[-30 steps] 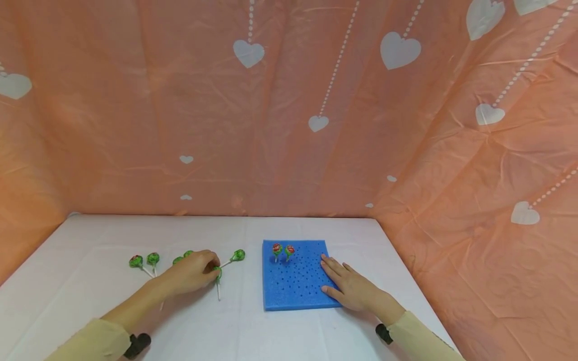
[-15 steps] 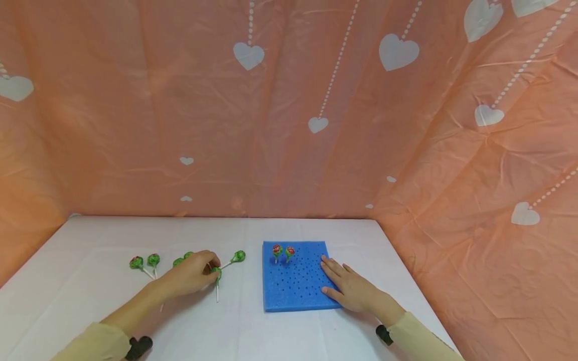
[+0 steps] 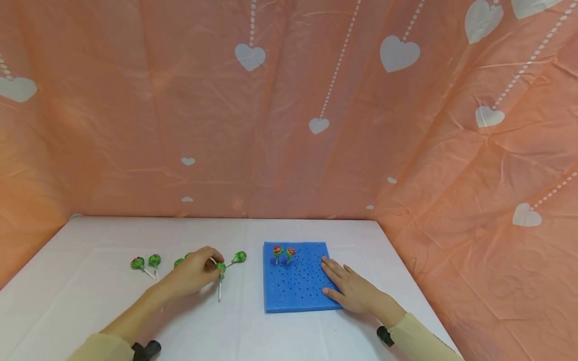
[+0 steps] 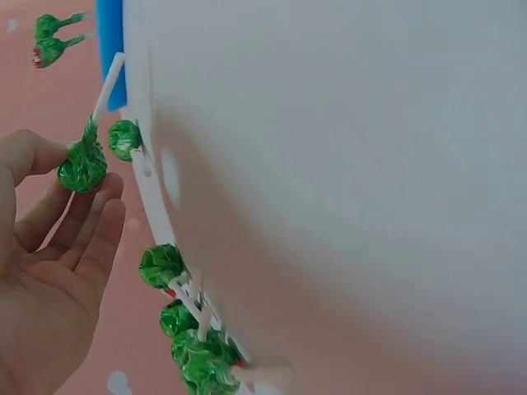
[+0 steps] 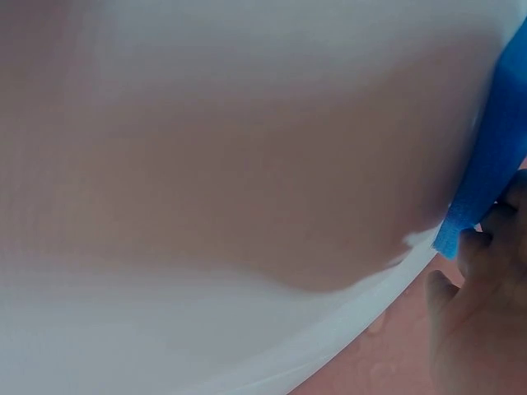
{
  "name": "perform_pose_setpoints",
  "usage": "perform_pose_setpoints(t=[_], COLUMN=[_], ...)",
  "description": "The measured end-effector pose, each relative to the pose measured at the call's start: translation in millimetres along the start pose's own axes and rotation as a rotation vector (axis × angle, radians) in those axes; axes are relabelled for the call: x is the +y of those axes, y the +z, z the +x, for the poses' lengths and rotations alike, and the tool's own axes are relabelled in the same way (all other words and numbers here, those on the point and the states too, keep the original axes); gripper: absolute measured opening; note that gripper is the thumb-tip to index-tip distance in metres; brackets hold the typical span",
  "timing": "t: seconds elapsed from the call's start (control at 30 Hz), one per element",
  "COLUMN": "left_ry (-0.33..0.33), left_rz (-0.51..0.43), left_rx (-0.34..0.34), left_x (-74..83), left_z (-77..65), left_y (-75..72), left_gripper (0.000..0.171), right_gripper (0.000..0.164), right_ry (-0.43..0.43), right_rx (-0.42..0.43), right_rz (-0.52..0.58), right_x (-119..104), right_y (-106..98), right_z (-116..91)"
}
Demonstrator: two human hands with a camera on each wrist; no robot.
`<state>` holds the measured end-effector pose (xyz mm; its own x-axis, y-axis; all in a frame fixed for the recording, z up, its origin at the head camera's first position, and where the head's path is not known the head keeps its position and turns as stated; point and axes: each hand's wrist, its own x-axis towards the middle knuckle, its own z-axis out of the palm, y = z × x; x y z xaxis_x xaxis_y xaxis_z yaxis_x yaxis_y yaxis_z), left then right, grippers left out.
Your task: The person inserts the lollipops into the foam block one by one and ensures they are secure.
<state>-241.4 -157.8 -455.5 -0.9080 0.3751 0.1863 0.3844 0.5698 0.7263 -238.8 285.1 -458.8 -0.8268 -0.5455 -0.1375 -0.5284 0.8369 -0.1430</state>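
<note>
My left hand pinches a green-wrapped lollipop by its head between thumb and fingers, its white stick pointing down in the head view. My right hand lies flat with spread fingers on the right edge of a blue foam block dotted with small holes. Two lollipops with red and green wrappers stand upright in the block near its back left. Another green lollipop lies on the table just beyond the left fingertips.
Several more green lollipops lie left of the block; two of them are at the far left, others are partly hidden behind the left hand. A white cloth covers the table. An orange curtain with white hearts hangs behind and at the sides.
My left hand has risen slightly, and the lollipop in its fingers now hangs with the stick straight down. The right hand has stayed on the foam block.
</note>
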Motion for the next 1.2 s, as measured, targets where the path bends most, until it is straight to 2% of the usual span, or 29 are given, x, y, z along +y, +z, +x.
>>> perform_pose_setpoints(t=[0.33,0.73,1.03,1.2], left_ry=[0.029,0.079,0.127,0.16], left_rz=[-0.021,-0.059,-0.097,-0.121], left_rx=[0.113,0.21,0.262,0.267], left_x=[8.8,24.9,38.0,47.3], left_z=[3.6,14.7,24.5,30.1], left_y=[6.3,15.7,24.3,29.1], left_gripper=[0.024,0.027,0.028,0.028], right_gripper=[0.076,0.077,0.077,0.077], right_ry=[-0.002,-0.007,-0.012,-0.008], right_rx=[0.002,0.009,0.009,0.008], right_rz=[-0.005,-0.014,-0.015,-0.005], right_x=[1,1,2,1], right_y=[2,2,3,2], right_z=[1,1,1,0])
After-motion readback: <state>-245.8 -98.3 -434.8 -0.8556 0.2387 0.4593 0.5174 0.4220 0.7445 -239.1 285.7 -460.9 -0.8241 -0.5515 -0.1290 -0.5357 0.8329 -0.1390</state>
